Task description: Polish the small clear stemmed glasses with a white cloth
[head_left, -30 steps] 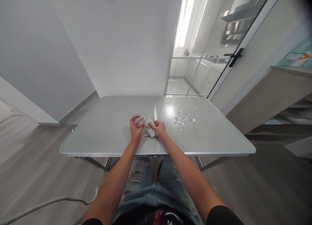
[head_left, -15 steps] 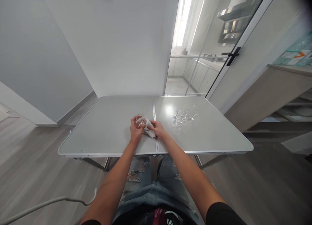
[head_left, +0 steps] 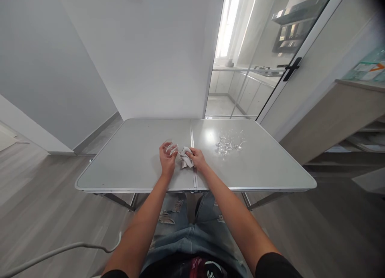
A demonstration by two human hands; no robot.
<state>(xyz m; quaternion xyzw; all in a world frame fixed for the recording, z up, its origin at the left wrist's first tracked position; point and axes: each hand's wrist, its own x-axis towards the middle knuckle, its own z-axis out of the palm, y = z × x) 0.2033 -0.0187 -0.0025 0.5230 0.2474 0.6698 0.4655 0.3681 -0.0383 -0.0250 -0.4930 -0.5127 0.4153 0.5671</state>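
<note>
A clear wine glass [head_left: 170, 147] lies tilted in my left hand [head_left: 167, 157], whose fingers and thumb wrap around its bowl. My right hand [head_left: 197, 157] grips a bunched white cloth [head_left: 186, 158] just to the right of the glass, over the table's centre seam. The cloth sits close to the foot end of the glass; whether they touch I cannot tell. Farther right, several clear stemmed glasses [head_left: 229, 143] stand grouped together, their thin outlines hard to separate.
Both hands are above a pale folding table [head_left: 129, 157] with a metal rim. Behind it rises a white wall [head_left: 156, 61]. A glass door [head_left: 240, 77] stands beyond the right half, with a shelf unit [head_left: 333, 113] farther right. A grey cable [head_left: 72, 246] runs at lower left.
The cloth has come off the glass and is now bunched in my right hand, with a small gap between the hands. My left hand has tipped the glass slightly. The view has shifted a little.
</note>
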